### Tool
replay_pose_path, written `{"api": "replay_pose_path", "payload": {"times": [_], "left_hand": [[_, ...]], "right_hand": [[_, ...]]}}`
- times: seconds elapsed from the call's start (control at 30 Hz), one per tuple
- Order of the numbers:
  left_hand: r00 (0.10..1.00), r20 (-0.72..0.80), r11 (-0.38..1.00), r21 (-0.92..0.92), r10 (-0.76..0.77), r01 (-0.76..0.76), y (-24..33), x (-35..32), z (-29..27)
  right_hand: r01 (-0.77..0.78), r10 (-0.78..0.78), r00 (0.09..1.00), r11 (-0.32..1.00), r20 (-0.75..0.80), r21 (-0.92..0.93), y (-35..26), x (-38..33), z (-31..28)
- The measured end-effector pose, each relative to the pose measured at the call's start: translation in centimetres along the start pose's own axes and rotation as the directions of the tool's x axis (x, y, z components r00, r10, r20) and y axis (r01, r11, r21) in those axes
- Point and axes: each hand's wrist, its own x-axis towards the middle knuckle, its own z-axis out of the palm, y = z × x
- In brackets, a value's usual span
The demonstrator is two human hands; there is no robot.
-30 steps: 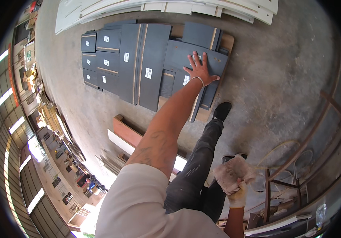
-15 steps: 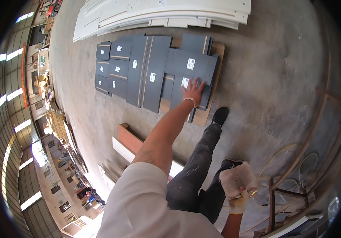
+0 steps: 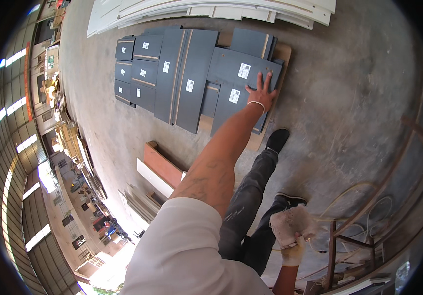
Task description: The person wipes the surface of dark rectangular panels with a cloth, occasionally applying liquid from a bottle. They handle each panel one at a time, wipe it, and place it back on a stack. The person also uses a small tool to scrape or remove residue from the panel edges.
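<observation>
My left hand is bare, with a thin pale band at the wrist. Its fingers spread over the right end of a stack of dark grey panels, near the seam between two overlapping boards, and appear to rest on them. White labels dot several panels. Down at the lower right, my right hand wears a pale glove. It grips a fluffy, pinkish-beige pad, held well away from the panels; part of the fingers is hidden.
White boards are stacked beyond the grey ones. A reddish-brown board and a white one lie left of my legs. Near my right side stands a brown metal frame, with a pale hose looping over the concrete floor.
My left hand has moved right across the grey panels, toward their right edge, fingers still spread. The pad stays in my right hand. The whole view has shifted slightly.
</observation>
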Motion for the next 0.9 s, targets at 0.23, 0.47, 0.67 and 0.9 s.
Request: {"api": "replay_pose_path", "payload": {"times": [0.23, 0.47, 0.67, 0.9], "left_hand": [[1.000, 0.018, 1.000, -0.026, 0.010, -0.010, -0.1, 0.0, -0.1], [1.000, -0.019, 1.000, -0.015, 0.018, -0.019, -0.5, -0.1, 0.3], [1.000, -0.001, 1.000, -0.016, 0.009, -0.009, -0.7, 0.1, 0.0], [1.000, 0.006, 1.000, -0.007, 0.008, -0.008, -1.0, 0.2, 0.0]], "right_hand": [[0.076, -0.089, 0.991, 0.990, -0.102, -0.122, -0.1, 0.4, 3.0], [0.001, -0.002, 0.999, 1.000, 0.038, 0.021, -1.3, -0.1, 0.9], [0.051, -0.051, 0.999, 0.997, 0.000, -0.062, -0.6, -0.1, -0.2], [0.071, -0.077, 0.993, 0.995, -0.087, -0.064, 0.0, -0.1, 0.3]]}}
